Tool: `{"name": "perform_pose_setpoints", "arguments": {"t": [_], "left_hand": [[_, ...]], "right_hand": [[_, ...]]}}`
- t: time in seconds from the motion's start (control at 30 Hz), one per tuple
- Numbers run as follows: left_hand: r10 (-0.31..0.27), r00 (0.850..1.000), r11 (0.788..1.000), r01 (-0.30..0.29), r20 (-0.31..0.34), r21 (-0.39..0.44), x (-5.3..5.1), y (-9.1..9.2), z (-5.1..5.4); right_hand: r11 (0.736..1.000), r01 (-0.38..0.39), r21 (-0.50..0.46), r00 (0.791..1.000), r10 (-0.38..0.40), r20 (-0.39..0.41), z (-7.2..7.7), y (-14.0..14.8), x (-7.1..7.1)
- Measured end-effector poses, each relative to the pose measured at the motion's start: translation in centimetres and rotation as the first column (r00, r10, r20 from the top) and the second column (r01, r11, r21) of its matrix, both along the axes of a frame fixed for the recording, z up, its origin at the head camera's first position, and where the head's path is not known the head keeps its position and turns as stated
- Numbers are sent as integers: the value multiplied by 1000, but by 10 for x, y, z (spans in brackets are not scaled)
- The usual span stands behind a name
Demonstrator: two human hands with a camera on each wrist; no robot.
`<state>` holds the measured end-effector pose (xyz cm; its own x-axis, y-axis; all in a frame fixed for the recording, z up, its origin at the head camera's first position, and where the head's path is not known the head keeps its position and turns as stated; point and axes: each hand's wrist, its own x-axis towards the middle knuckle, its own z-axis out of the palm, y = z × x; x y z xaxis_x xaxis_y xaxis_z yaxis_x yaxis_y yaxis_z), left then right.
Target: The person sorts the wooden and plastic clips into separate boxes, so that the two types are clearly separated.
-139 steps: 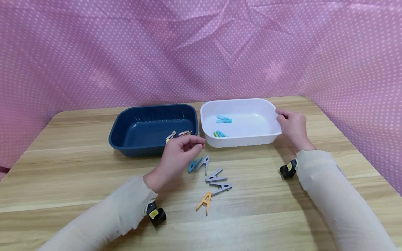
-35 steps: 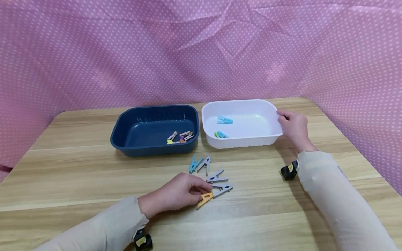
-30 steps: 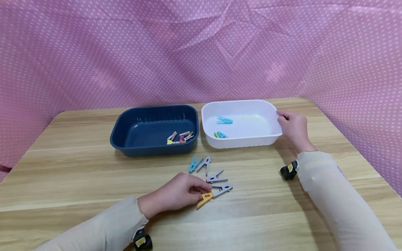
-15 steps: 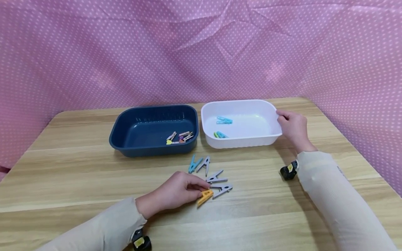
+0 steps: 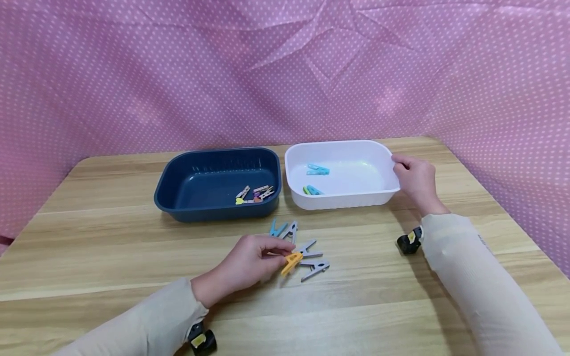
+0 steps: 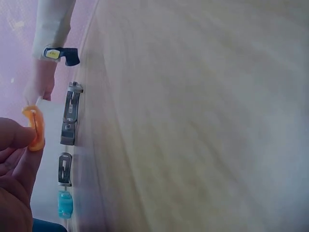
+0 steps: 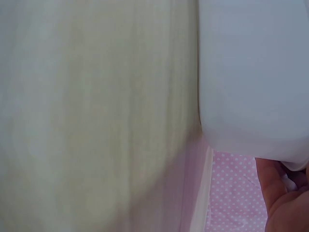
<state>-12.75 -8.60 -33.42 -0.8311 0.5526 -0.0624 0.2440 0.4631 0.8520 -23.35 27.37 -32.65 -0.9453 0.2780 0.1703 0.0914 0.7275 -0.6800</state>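
Observation:
An orange clothespin point(image 5: 292, 263) is pinched between the thumb and fingers of my left hand point(image 5: 251, 262), raised a little off the table. In the left wrist view the orange clothespin point(image 6: 35, 128) shows end-on at the fingertips. Just beyond lie grey clothespins point(image 5: 315, 269) and a blue clothespin point(image 5: 277, 228), partly behind the hand. My right hand point(image 5: 416, 180) grips the right rim of a white basin point(image 5: 343, 200); the right wrist view shows fingers curled at the edge of the white basin point(image 7: 256, 87). Blue clothespins point(image 5: 318, 170), one with a green part, lie inside it.
Left of the white basin stands a dark blue basin point(image 5: 213, 213), holding several small wooden clothespins point(image 5: 262, 193) with coloured shapes. Both basins are near the back of the wooden table point(image 5: 383, 306). A pink dotted cloth point(image 5: 285, 74) hangs behind.
My left hand came down from beside the dark blue basin, took hold of the orange clothespin and has lifted it slightly away from the table. The right hand stays on the rim.

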Motion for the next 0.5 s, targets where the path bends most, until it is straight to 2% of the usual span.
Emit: {"name": "perform_pose_setpoints", "arguments": {"t": [0.13,0.5], "left_hand": [[30,999,999,-30,-28,27,0,1,1],[103,994,992,-99,-46,75,0,4,6]], "right_hand": [[1000,3,10,1000,-3,5,1,0,0],[1000,-7,19,1000,7,5,2,-1,1]]}}
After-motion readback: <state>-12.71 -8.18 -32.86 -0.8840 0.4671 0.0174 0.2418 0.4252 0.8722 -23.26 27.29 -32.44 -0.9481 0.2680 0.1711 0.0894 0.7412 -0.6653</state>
